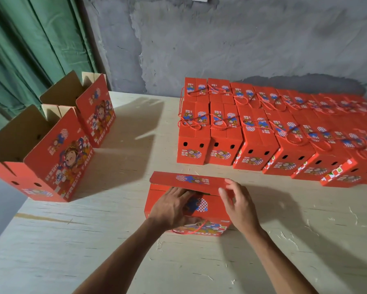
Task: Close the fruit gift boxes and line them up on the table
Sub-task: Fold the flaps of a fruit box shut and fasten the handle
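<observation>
- Work box: one red fruit gift box (212, 211) stands on the pale wooden table (114, 240), near centre, directly in front of the person.
- Far flap: the far lid flap (186, 181) of this box is tilted toward the near side and only partly lowered; a dark gap shows beneath its near edge.
- Near flap: the near lid flap lies flat under the left hand.
- Left hand (172, 206): it rests palm-down on the near flap, fingers (179, 193) straight and slightly spread, the tips reaching under the edge of the far flap.
- Right hand (237, 206): it is at the right end of the far flap, fingers (231, 184) loosely spread and bent; the tips touch the flap edge. Whether the thumb pinches the flap cannot be told.
- Handle: a red rope handle (189, 230) hangs over the near face of the box, below the left wrist.
- Closed stock: closed boxes (263, 132) stand in two rows, far right on the table, side by side and touching, rope handles lying on their tops.
- Open stock: two open boxes (57, 145) stand at the left edge of the table, one behind the other, flaps upright.
- Background: a grey plaster wall (242, 43) is behind the table; a green curtain (30, 49) hangs at far left.
</observation>
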{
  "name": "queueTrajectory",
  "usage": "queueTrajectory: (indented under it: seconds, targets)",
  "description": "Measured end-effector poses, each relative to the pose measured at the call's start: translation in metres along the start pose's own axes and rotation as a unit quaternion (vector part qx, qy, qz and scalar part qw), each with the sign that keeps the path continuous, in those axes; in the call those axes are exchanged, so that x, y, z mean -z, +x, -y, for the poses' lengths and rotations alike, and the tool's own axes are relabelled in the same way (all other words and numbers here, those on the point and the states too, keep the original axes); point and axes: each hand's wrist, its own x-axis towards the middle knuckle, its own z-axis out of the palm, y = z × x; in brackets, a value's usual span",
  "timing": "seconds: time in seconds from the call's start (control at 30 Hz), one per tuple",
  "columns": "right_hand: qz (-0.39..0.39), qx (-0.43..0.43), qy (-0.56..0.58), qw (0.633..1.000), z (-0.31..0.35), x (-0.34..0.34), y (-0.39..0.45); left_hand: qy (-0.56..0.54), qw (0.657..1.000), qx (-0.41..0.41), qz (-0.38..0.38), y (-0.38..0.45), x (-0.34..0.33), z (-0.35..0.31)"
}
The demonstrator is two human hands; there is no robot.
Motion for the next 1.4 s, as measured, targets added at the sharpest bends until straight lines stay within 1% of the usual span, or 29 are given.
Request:
queueTrajectory:
  seconds: [0.1, 0.23, 0.3, 0.37, 0.4, 0.43, 0.47, 0.53, 0.57, 0.63, 0.67, 0.73, 0.8, 0.9, 0.97, 1.07, 1.13, 1.2, 1.27, 1.33, 1.4]
  targets:
    - [0.007, 0.062, -0.080, 0.995, -0.008, 0.005, 0.003, 0.008, 0.999, -0.014, -0.030, -0.007, -0.001, -0.006]
    - [0.069, 0.105, -0.096, 0.987, -0.012, 0.016, 0.014, -0.056, 0.986, -0.092, -0.124, -0.029, -0.012, -0.015]
    - [0.102, 0.125, -0.118, 0.980, -0.011, 0.019, 0.020, -0.062, 0.981, -0.081, -0.166, -0.032, -0.003, -0.012]
    - [0.127, 0.134, -0.143, 0.972, -0.011, 0.021, 0.023, -0.006, 0.982, -0.022, -0.186, -0.020, 0.017, -0.001]
    - [0.137, 0.132, -0.150, 0.970, -0.011, 0.022, 0.025, 0.026, 0.984, 0.017, -0.174, -0.012, 0.028, 0.008]
    - [0.142, 0.133, -0.154, 0.969, -0.011, 0.024, 0.027, 0.044, 0.989, 0.049, -0.133, -0.004, 0.037, 0.018]
    - [0.144, 0.137, -0.156, 0.968, -0.012, 0.026, 0.030, 0.043, 0.995, 0.066, -0.067, 0.003, 0.045, 0.027]
    - [0.162, 0.148, -0.159, 0.963, -0.011, 0.025, 0.035, 0.018, 0.996, 0.066, 0.055, 0.010, 0.048, 0.044]
    - [0.185, 0.152, -0.159, 0.958, -0.009, 0.024, 0.037, 0.017, 0.993, 0.065, 0.092, 0.011, 0.045, 0.052]
    - [0.235, 0.140, -0.151, 0.950, -0.007, 0.019, 0.042, 0.033, 0.988, 0.081, 0.130, 0.015, 0.041, 0.064]
    - [0.254, 0.122, -0.146, 0.948, -0.006, 0.018, 0.044, 0.040, 0.985, 0.092, 0.138, 0.018, 0.040, 0.068]
    - [0.259, 0.106, -0.148, 0.949, -0.004, 0.016, 0.048, 0.057, 0.988, 0.079, 0.124, 0.021, 0.040, 0.073]
    - [0.235, 0.140, -0.169, 0.947, -0.002, 0.016, 0.050, 0.049, 0.993, 0.063, 0.089, 0.021, 0.039, 0.073]
    - [0.200, 0.199, -0.181, 0.942, 0.001, 0.012, 0.047, 0.047, 0.996, 0.058, 0.047, 0.021, 0.034, 0.072]
    - [0.181, 0.206, -0.186, 0.944, 0.002, 0.008, 0.044, 0.069, 0.995, 0.055, 0.035, 0.020, 0.033, 0.069]
    - [0.161, 0.207, -0.202, 0.944, 0.003, 0.003, 0.041, 0.101, 0.993, 0.057, 0.037, 0.019, 0.032, 0.068]
    - [0.177, 0.187, -0.210, 0.943, 0.005, 0.002, 0.039, 0.118, 0.990, 0.055, 0.052, 0.019, 0.032, 0.067]
    - [0.204, 0.168, -0.216, 0.940, 0.003, 0.002, 0.035, 0.140, 0.987, 0.030, 0.078, 0.018, 0.031, 0.069]
    - [0.224, 0.180, -0.221, 0.932, 0.000, 0.004, 0.033, 0.125, 0.986, 0.014, 0.109, 0.015, 0.033, 0.073]
    - [0.255, 0.200, -0.224, 0.919, -0.005, 0.012, 0.037, 0.092, 0.985, 0.021, 0.146, 0.013, 0.039, 0.081]
    - [0.256, 0.221, -0.204, 0.919, -0.009, 0.019, 0.038, 0.065, 0.984, 0.023, 0.165, 0.007, 0.047, 0.087]
